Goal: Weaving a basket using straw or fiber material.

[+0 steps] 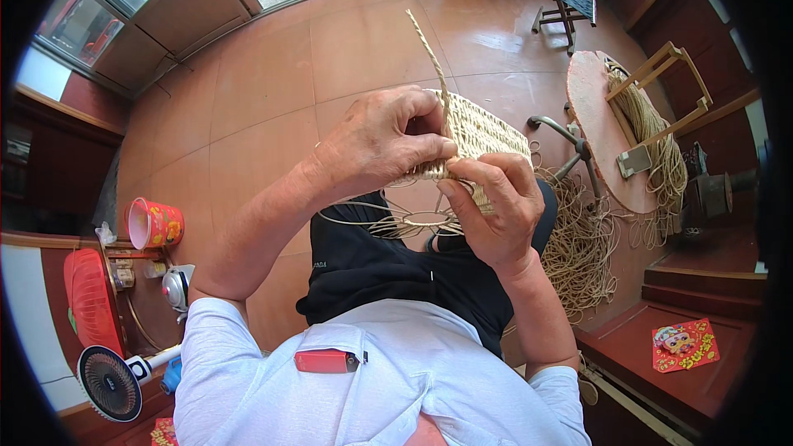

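Between my hands is a woven straw-cord basket (493, 134), pale yellow, held above my lap. My left hand (382, 134) is closed on its near left edge, thumb pressed toward the weave and the other fingers partly behind it. A stiff twisted cord (428, 51) sticks up and away from that spot. At the same edge, the thumb and index finger of my right hand (498, 205) are pinched together, almost meeting my left thumb. What lies between these fingertips is too small to make out. Thin looped wire-like strands (355, 216) hang below the weave, over my thighs.
A heap of loose cord (578, 260) lies on the floor to my right. Beside it stands a pinkish round-edged table (593, 128) carrying a cord bundle (652, 144) and a wooden frame. Farther back is a folding stool (572, 10). Leftward are a red bucket (157, 225) and a fan (110, 382).
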`<state>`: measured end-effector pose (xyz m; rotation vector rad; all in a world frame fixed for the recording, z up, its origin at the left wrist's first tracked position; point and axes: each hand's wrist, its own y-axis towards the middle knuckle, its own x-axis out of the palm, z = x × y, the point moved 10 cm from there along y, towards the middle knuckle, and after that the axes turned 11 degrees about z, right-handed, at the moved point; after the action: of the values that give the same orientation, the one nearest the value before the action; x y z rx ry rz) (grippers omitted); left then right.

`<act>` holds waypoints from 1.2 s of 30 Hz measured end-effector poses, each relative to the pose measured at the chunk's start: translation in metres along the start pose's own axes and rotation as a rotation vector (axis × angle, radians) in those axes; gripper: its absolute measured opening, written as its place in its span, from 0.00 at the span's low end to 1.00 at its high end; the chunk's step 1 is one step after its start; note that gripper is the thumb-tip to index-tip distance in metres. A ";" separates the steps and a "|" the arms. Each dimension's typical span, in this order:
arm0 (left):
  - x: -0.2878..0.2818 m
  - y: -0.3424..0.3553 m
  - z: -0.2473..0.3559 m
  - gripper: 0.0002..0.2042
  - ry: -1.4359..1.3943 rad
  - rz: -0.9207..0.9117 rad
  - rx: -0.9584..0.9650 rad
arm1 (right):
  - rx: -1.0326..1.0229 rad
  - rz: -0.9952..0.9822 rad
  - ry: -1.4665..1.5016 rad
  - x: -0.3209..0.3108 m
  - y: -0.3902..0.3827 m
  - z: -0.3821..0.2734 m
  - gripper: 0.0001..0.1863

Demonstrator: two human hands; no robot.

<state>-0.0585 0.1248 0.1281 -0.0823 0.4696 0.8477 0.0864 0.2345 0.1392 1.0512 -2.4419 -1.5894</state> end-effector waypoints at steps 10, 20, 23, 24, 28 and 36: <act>-0.022 -0.004 -0.012 0.10 -0.106 0.210 -0.121 | 0.004 -0.060 -0.008 0.004 0.010 0.000 0.13; -0.001 -0.041 0.031 0.18 0.271 0.076 0.591 | -0.008 -0.051 -0.011 0.001 0.006 0.001 0.12; -0.001 -0.038 0.027 0.19 0.257 0.043 0.590 | -0.029 -0.051 -0.008 0.001 0.005 -0.002 0.12; -0.001 -0.037 0.028 0.19 0.278 0.036 0.602 | -0.021 -0.043 -0.004 0.002 0.004 0.000 0.11; -0.002 -0.032 0.030 0.20 0.308 0.025 0.675 | -0.038 -0.049 -0.007 0.003 0.004 0.001 0.11; 0.009 -0.022 0.043 0.17 0.371 -0.056 0.863 | -0.047 -0.044 -0.022 0.006 0.005 0.006 0.12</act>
<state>-0.0210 0.1274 0.1604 0.5479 1.1420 0.5159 0.0771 0.2377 0.1386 1.0933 -2.3984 -1.6714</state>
